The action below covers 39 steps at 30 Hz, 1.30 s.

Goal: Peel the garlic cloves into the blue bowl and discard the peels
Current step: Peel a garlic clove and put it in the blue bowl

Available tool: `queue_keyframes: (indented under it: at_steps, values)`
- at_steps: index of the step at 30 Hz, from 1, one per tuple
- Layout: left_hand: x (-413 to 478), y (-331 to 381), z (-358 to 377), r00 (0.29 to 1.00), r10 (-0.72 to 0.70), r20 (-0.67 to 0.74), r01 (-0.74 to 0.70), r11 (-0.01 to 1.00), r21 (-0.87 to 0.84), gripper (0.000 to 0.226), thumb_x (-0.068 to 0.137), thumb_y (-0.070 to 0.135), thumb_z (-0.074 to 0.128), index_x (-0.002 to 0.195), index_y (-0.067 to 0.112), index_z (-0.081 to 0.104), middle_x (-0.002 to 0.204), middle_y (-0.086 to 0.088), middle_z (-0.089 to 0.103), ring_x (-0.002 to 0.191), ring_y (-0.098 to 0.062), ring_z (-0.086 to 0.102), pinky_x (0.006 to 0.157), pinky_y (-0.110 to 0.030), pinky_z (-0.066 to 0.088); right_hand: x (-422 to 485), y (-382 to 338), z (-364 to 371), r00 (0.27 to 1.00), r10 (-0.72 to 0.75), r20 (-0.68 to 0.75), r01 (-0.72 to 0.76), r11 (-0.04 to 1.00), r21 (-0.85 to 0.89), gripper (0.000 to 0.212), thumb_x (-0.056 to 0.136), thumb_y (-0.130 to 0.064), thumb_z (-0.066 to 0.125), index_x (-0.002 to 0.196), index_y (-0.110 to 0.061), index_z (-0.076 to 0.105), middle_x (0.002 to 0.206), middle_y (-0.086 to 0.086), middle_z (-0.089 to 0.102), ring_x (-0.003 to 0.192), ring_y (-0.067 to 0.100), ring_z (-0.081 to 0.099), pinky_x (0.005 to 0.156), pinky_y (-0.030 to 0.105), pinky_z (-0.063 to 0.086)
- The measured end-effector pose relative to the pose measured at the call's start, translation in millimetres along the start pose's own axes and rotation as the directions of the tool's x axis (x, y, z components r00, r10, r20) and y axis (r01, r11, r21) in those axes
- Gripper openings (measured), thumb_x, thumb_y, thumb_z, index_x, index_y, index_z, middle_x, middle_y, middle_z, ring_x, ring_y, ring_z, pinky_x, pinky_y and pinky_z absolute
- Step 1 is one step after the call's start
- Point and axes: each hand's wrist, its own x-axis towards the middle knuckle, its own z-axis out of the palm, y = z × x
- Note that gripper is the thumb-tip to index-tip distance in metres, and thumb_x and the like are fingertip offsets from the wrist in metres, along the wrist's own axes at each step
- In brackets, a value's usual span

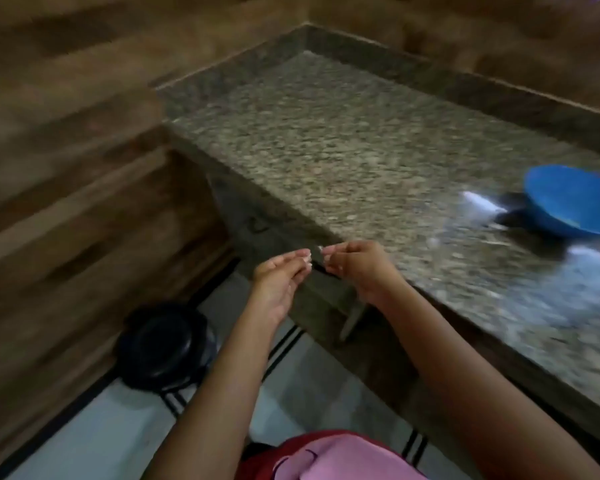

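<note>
My left hand and my right hand are held out side by side over the counter's front edge, fingertips nearly meeting. A small pale scrap, likely garlic peel, shows between the fingertips; the blur hides which hand pinches it. The blue bowl sits on the granite counter at the far right, well away from both hands. What the bowl holds is hidden from here.
A black round lidded bin stands on the tiled floor, below and left of my hands. Wood-look walls enclose the counter at the left and back. A pale glare patch lies on the counter next to the bowl.
</note>
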Motion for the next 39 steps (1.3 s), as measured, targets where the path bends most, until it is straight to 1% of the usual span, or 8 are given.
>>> queue_keyframes:
  at_steps: [6, 17, 20, 24, 29, 35, 37, 39]
  values:
    - [20, 61, -167, 0.968, 0.051, -0.244, -0.057, 0.998, -0.017, 0.018, 0.086, -0.012, 0.054, 0.077, 0.001, 0.062, 0.078, -0.008, 0.064, 0.073, -0.012, 0.059, 0.062, -0.011, 0.053, 27, 29, 175, 0.975, 0.081, 0.208, -0.055, 0.990, -0.130, 0.016, 0.086, 0.011, 0.056, 0.078, -0.001, 0.063, 0.073, 0.010, 0.060, 0.071, 0.018, 0.057, 0.076, 0.027, 0.051]
    - [70, 76, -347, 0.813, -0.132, -0.567, -0.022, 0.966, -0.257, 0.019, 0.089, -0.011, 0.051, 0.076, -0.001, 0.060, 0.057, -0.003, 0.066, 0.073, -0.015, 0.057, 0.063, -0.016, 0.055, 88, 99, 353, 0.883, 0.317, 0.347, -0.197, 0.920, -0.339, 0.025, 0.086, 0.015, 0.053, 0.067, -0.001, 0.059, 0.068, 0.008, 0.056, 0.062, 0.018, 0.053, 0.061, 0.024, 0.049]
    - [86, 64, -371, 0.786, -0.210, -0.582, 0.013, 0.946, -0.323, 0.017, 0.089, -0.011, 0.050, 0.077, -0.003, 0.059, 0.079, -0.012, 0.060, 0.076, -0.017, 0.057, 0.089, -0.030, 0.048, 116, 131, 386, 0.857, 0.411, 0.312, -0.238, 0.851, -0.467, 0.013, 0.086, 0.009, 0.056, 0.079, 0.001, 0.062, 0.075, 0.011, 0.059, 0.068, 0.020, 0.057, 0.073, 0.030, 0.051]
    - [116, 31, -401, 0.745, -0.322, -0.585, 0.057, 0.903, -0.425, 0.020, 0.090, -0.012, 0.045, 0.108, -0.015, 0.056, 0.105, -0.015, 0.056, 0.093, -0.024, 0.055, 0.092, -0.033, 0.043, 149, 171, 414, 0.866, 0.448, 0.221, -0.287, 0.809, -0.514, 0.015, 0.091, 0.007, 0.050, 0.101, 0.004, 0.060, 0.068, 0.009, 0.051, 0.051, 0.013, 0.053, 0.047, 0.016, 0.045]
    - [166, -19, -440, 0.685, -0.477, -0.551, 0.045, 0.782, -0.621, 0.026, 0.091, -0.009, 0.039, 0.070, 0.006, 0.044, 0.083, -0.011, 0.054, 0.079, -0.021, 0.056, 0.076, -0.029, 0.050, 187, 239, 434, 0.898, 0.391, 0.203, -0.146, 0.698, -0.701, 0.016, 0.086, 0.003, 0.050, 0.084, 0.006, 0.066, 0.064, 0.007, 0.049, 0.070, 0.022, 0.049, 0.066, 0.035, 0.044]
    - [236, -65, -486, 0.682, -0.560, -0.470, 0.030, 0.663, -0.748, 0.028, 0.097, 0.021, 0.031, 0.076, 0.012, 0.047, 0.080, -0.005, 0.047, 0.072, -0.018, 0.045, 0.082, -0.027, 0.034, 220, 317, 461, 0.892, 0.415, 0.179, -0.191, 0.706, -0.682, 0.040, 0.092, -0.006, 0.051, 0.052, -0.009, 0.053, 0.047, -0.003, 0.050, 0.054, 0.017, 0.043, 0.058, 0.027, 0.036]
    - [251, -74, -491, 0.695, -0.574, -0.433, 0.079, 0.659, -0.748, 0.033, 0.099, 0.034, 0.031, 0.095, 0.012, 0.055, 0.095, -0.006, 0.054, 0.093, -0.019, 0.052, 0.091, -0.027, 0.036, 219, 336, 471, 0.829, 0.492, 0.265, -0.200, 0.703, -0.682, 0.030, 0.098, -0.009, 0.043, 0.088, 0.005, 0.067, 0.083, 0.005, 0.068, 0.083, 0.024, 0.058, 0.073, 0.028, 0.040]
    - [260, -81, -492, 0.663, -0.594, -0.455, 0.130, 0.690, -0.712, 0.035, 0.100, 0.035, 0.034, 0.092, 0.010, 0.056, 0.089, -0.007, 0.056, 0.087, -0.019, 0.054, 0.081, -0.027, 0.042, 218, 358, 475, 0.738, 0.610, 0.289, -0.238, 0.636, -0.734, 0.038, 0.102, -0.012, 0.031, 0.135, 0.004, 0.044, 0.138, 0.018, 0.047, 0.127, 0.026, 0.044, 0.100, 0.022, 0.027]
